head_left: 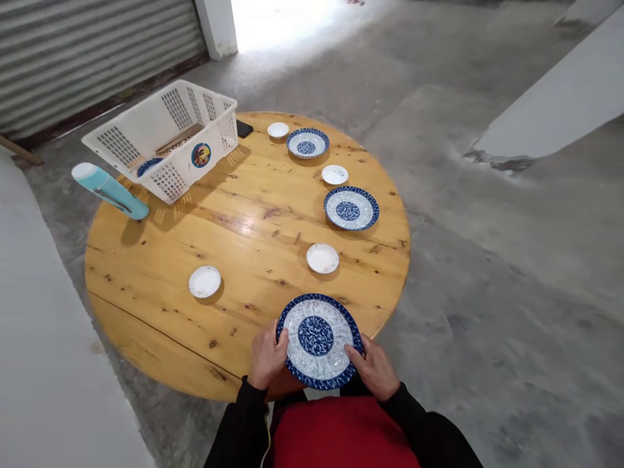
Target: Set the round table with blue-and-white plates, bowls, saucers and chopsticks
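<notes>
A blue-and-white plate (pixel 316 335) with a dark blue rim is held between my two hands at the near edge of the round wooden table (pixel 244 260). My left hand (pixel 269 356) grips its left rim, thumb on top. On the opposite side my right hand (pixel 374 366) clasps the rim, its thumb reaching over the patterned face. Just beyond the plate sits a small white dish (pixel 322 259). Another small white dish (pixel 205 282) lies farther left. Two matching blue-and-white plates, one nearer (pixel 348 208) and one farther (pixel 307 143), rest along the table's right side.
A white plastic basket (pixel 205 136) holding chopsticks (pixel 179 140) and a blue-rimmed piece stands at the back left. Beside it are a light-blue bottle-like container (pixel 111 194) and a black phone (pixel 244 129). More small white dishes (pixel 335 174) sit between the plates. A white pillar (pixel 550 104) rises at right.
</notes>
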{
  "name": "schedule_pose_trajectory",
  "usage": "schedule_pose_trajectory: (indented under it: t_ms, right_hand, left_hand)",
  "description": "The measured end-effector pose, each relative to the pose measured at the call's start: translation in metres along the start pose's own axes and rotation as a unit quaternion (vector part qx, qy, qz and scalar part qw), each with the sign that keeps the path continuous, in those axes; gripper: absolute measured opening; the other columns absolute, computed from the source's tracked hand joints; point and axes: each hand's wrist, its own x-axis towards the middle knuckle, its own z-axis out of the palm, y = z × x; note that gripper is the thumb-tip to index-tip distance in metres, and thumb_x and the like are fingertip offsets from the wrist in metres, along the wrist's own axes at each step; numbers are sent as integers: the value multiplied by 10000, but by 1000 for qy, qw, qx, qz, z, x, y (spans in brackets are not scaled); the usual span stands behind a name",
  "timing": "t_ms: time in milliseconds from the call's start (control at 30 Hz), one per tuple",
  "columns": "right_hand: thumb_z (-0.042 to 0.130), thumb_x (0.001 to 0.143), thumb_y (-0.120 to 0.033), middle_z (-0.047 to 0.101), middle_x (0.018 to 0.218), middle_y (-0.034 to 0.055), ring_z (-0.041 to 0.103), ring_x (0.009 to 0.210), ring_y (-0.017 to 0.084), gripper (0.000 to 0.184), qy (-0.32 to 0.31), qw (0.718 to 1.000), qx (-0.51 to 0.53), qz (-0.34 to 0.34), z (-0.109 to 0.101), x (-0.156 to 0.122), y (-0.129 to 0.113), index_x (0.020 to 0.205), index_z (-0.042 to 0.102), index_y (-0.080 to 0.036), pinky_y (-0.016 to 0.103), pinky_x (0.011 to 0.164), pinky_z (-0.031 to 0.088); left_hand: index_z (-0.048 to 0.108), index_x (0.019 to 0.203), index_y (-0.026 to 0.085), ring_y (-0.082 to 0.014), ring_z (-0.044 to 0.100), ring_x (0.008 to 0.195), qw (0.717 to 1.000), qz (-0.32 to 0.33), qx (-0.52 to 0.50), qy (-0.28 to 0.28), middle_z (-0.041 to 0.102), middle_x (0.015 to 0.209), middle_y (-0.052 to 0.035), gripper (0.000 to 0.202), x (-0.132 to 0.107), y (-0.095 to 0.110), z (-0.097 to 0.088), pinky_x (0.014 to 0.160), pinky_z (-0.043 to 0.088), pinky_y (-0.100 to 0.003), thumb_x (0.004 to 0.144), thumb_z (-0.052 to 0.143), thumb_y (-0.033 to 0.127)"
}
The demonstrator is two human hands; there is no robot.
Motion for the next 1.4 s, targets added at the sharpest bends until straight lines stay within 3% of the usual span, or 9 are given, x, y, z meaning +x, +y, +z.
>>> schedule_pose_trajectory:
  t_ms: [100,200,500,633,833,1067,1267,1400]
  right_hand:
    - [461,839,-547,716,734,87,673,700,261,373,-11,999,35,-1,-27,-3,13,820,623,-212,350,661,523]
    - [458,853,-561,698,710,78,651,667,253,372,-12,999,39,-15,-66,1,38,803,607,-224,346,634,510]
    - [482,806,-630,639,581,52,594,529,239,389,11,1000,3,-14,-224,27,138,710,549,-259,341,538,456]
    - [486,783,-684,672,604,71,628,548,265,436,14,1000,-5,15,-269,38,165,718,568,-261,351,528,467]
    - [501,773,-694,669,587,68,620,531,253,450,-11,1000,-6,12,-293,81,174,718,580,-254,340,518,460]
    - [508,801,-625,595,533,30,530,484,204,395,-51,996,-40,-57,-308,181,142,686,559,-250,306,478,413]
    - [511,802,-600,536,517,9,471,486,177,391,-113,982,-90,-119,-301,277,105,699,579,-229,293,480,368]
    - [517,807,-586,552,551,12,483,524,178,386,-144,974,-99,-140,-287,325,84,714,588,-219,290,514,373]
  left_hand:
    - [573,871,214,-212,659,806,1000,8,-12,12,707,859,-64,215,-11,25,16,713,412,-293,981,409,301]
    - [586,883,216,-212,658,826,999,2,-26,33,711,874,-64,214,-15,62,43,732,430,-294,973,417,312]
    - [632,897,188,-197,631,796,994,-10,-84,68,701,857,-54,220,-1,209,164,745,455,-288,954,445,291]
    - [629,851,191,-191,620,775,996,-7,-61,61,688,819,-41,201,10,257,186,733,441,-287,932,463,270]
    - [637,841,197,-197,630,752,996,-26,-49,76,696,808,-38,192,41,288,187,705,424,-289,924,482,273]
    - [562,794,207,-168,571,675,987,-79,-57,124,644,732,-19,181,101,306,168,644,330,-279,940,485,283]
    - [511,767,211,-169,575,677,975,-120,-88,164,633,729,-31,247,150,309,138,632,304,-288,988,434,290]
    - [519,830,207,-186,617,722,972,-142,-69,176,648,752,-38,225,177,304,119,654,324,-292,1009,394,264]
